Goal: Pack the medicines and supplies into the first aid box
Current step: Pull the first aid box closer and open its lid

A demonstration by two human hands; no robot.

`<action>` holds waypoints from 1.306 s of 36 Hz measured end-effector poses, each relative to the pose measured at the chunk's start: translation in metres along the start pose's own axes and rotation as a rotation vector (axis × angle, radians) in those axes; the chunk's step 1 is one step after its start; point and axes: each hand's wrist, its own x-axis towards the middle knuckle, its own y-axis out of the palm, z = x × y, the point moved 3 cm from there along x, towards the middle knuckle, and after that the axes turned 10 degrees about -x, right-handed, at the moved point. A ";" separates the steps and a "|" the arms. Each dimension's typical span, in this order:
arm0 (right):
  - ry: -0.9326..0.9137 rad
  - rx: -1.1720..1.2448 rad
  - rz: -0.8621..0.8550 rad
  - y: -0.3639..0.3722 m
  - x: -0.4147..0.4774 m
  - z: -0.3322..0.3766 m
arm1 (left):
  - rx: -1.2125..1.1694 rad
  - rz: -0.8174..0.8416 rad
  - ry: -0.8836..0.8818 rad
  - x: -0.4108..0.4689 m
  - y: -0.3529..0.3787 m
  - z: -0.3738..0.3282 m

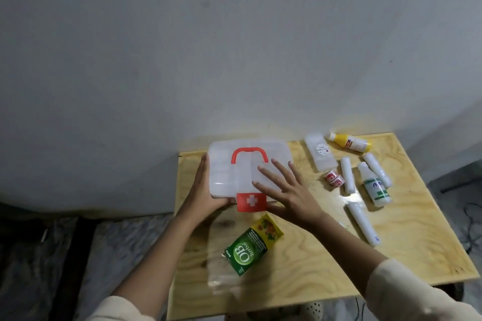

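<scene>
The first aid box (229, 164) is translucent white with a red handle and a red latch bearing a white cross, lid closed, at the table's back left. My left hand (203, 187) grips its left front corner. My right hand (287, 190) lies flat on the lid's right side, fingers spread. A green and yellow OB herbal carton (251, 247) lies in front of the box on a clear plastic packet (219, 266). To the right lie a yellow bottle (349, 142), a flat clear case (321, 155), a red-white tape roll (333, 178), a white bottle (374, 185) and three wrapped white rolls (362, 223).
The light plywood table (404, 237) stands against a grey wall. Its left edge runs just left of the box. Dark floor and cloth lie below on the left; cables hang at the far right.
</scene>
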 end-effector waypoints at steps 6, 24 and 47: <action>0.031 0.106 -0.048 -0.008 -0.001 0.008 | -0.035 0.002 -0.006 -0.005 0.002 -0.002; 0.302 0.581 0.016 -0.074 0.059 -0.015 | -0.025 -0.030 -0.111 -0.019 0.004 0.031; 0.855 0.669 -0.378 -0.061 0.124 -0.065 | -0.012 -0.093 -0.183 -0.037 0.006 0.033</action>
